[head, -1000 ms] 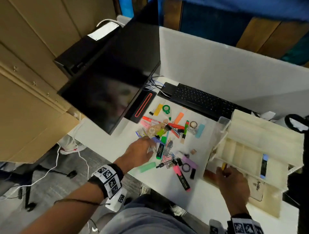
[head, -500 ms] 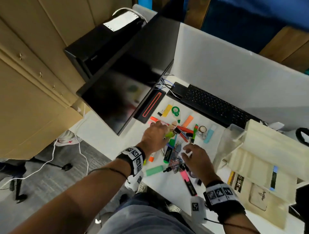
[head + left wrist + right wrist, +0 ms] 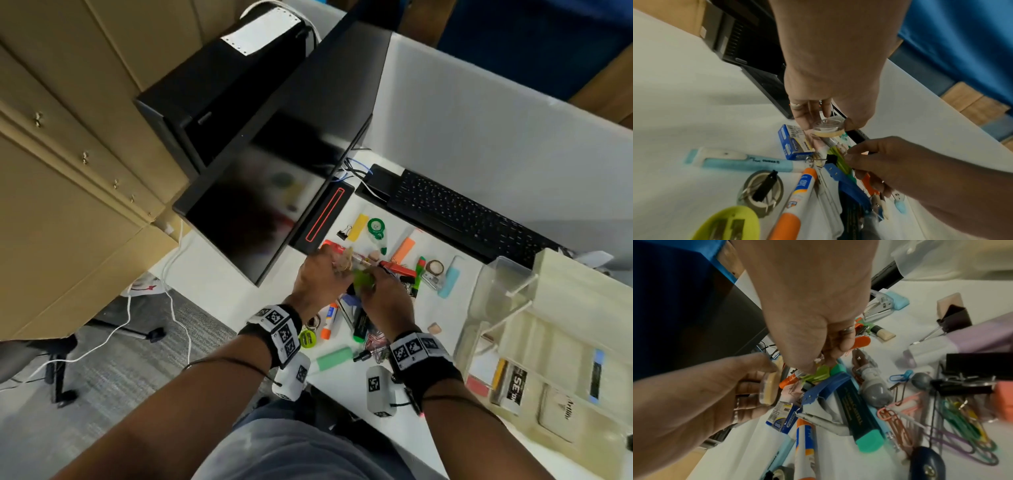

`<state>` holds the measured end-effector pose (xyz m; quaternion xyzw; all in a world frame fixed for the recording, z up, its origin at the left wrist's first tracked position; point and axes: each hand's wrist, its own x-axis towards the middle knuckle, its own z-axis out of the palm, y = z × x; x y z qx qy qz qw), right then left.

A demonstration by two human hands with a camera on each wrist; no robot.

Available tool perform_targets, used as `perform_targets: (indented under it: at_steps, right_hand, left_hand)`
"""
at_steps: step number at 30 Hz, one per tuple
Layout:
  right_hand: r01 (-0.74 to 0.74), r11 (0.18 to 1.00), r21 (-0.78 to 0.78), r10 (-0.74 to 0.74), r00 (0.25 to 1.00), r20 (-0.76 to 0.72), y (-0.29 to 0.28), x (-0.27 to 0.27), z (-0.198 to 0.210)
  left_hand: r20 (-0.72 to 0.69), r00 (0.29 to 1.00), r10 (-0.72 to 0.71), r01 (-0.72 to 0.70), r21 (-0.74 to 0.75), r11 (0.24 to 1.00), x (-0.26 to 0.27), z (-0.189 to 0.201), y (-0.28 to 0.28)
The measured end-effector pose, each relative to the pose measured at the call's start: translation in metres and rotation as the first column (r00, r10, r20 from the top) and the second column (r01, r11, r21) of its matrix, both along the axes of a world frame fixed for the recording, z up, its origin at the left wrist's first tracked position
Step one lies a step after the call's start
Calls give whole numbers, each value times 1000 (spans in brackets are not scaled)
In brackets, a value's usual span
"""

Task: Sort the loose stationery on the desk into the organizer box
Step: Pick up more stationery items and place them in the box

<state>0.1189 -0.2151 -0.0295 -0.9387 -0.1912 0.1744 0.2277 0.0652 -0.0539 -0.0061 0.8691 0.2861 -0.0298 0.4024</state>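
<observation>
Loose stationery lies in a pile on the white desk [image 3: 239,274]. My left hand [image 3: 337,265] pinches a small clear and beige tape roll [image 3: 827,129] between thumb and fingers, just above the pile. Right beside it, my right hand [image 3: 366,282] pinches a light green item [image 3: 818,374] at the top of the pile; what it is I cannot tell. The two hands almost touch. The cream organizer box [image 3: 565,308] stands open at the right with a few items in its trays.
A black monitor [image 3: 274,205] and a keyboard [image 3: 462,212] border the pile at the back. A glue stick [image 3: 797,194], a blue staple box [image 3: 793,142], a dark green highlighter [image 3: 859,418] and several paper clips [image 3: 962,434] lie around the hands.
My right hand left the organizer box and came over to the pile beside the left. The left hand moved to the pile's far side and picked up the tape roll.
</observation>
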Motion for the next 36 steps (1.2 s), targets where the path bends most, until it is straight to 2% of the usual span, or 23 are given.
perform_targets:
  at_steps: [4, 8, 11, 15, 17, 19, 22, 27, 30, 33, 36]
  right_hand:
    - [27, 987, -157, -24, 999, 20, 11, 1, -1]
    - [67, 978, -196, -70, 998, -5, 18, 1, 1]
    - [91, 987, -133, -92, 996, 3, 12, -1, 2]
    - [114, 993, 13, -114, 991, 73, -7, -5, 1]
    - [136, 985, 104, -143, 988, 63, -18, -8, 5]
    - [191, 962, 196, -195, 981, -3, -30, -12, 10]
    - [309, 915, 258, -268, 946, -182, -46, -18, 17]
    - [455, 795, 402, -270, 858, -437, -63, -31, 27]
    - [475, 773, 420, -263, 843, -470, -68, -38, 35]
    - [444, 757, 480, -207, 859, -468, -71, -45, 45]
    - [524, 679, 514, -222, 814, -536, -82, -49, 63]
  left_hand:
    - [-8, 998, 56, -56, -12, 998, -12, -2, 8]
    - [-54, 996, 65, -66, -25, 997, -19, -6, 13]
    - [-56, 998, 12, -13, -11, 1000, -24, -7, 14]
    - [-32, 999, -38, 38, 0, 999, -29, -13, 16]
    - [-23, 998, -57, 57, -18, 998, -31, -13, 16]
    - [1, 998, -68, 68, -40, 997, -33, -12, 16]
    - [64, 993, -100, 104, -72, 992, -33, -9, 15]
    - [77, 976, -202, 215, -272, 938, -26, 13, -1]
    - [109, 953, -283, 303, -331, 894, -21, 18, -17]
    - [37, 934, -354, 346, -334, 877, -11, 21, -39]
    - [-16, 901, -434, 400, -360, 843, -1, 23, -57]
